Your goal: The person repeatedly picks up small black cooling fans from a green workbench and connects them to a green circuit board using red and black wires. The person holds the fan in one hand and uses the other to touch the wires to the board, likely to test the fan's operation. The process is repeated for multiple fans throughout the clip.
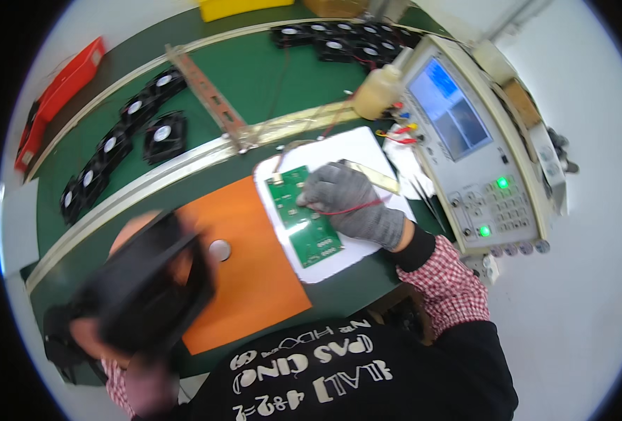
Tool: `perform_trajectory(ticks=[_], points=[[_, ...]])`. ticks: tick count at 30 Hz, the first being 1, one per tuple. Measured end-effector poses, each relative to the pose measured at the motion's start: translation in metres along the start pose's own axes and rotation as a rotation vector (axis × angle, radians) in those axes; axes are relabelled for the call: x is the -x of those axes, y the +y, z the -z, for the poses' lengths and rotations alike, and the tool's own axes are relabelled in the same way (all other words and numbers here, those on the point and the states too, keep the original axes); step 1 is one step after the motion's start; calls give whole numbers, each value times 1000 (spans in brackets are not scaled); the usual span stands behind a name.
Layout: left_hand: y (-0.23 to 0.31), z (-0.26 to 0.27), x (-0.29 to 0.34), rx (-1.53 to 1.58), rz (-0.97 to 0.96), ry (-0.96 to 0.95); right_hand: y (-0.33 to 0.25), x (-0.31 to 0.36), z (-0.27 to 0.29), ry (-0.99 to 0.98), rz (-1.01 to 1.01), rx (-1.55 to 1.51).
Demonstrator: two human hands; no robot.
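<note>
My left hand grips a large black fan, which is tilted and smeared by motion above the left part of an orange mat. My right hand, in a grey knit glove, has its fingertips pinched together over a green circuit board. From those fingertips a thin red wire runs across the glove to the right; its tip is hidden by the fingers. The board lies on a white pad. A small round silver disc rests on the mat, close by the fan.
At the right stands a test instrument with a lit screen. Beside it are a squeeze bottle, tweezers and coloured clips. Several black fans line the back, past a metal rail. A red bin sits far left.
</note>
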State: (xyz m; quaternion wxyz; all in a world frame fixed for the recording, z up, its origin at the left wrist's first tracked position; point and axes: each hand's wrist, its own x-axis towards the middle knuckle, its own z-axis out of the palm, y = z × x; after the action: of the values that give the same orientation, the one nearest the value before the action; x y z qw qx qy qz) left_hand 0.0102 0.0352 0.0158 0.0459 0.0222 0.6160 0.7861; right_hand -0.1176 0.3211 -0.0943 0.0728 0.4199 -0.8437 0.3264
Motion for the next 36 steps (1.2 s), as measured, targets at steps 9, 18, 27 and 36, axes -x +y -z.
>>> perform_trajectory(ticks=[9, 18, 27, 36], points=[[-53, 46, -178, -1766, -510, 536, -10, 5, 1, 252, -442, -552], [-23, 26, -114, -1188, -730, -160, -20, 6, 5, 273, 42, -149], [4, 33, -44, -1355, -803, -394, -29, -1, 13, 117, 394, 124], [-38, 42, -28, -984, -589, 61, -7, -2, 0, 134, -393, -480]])
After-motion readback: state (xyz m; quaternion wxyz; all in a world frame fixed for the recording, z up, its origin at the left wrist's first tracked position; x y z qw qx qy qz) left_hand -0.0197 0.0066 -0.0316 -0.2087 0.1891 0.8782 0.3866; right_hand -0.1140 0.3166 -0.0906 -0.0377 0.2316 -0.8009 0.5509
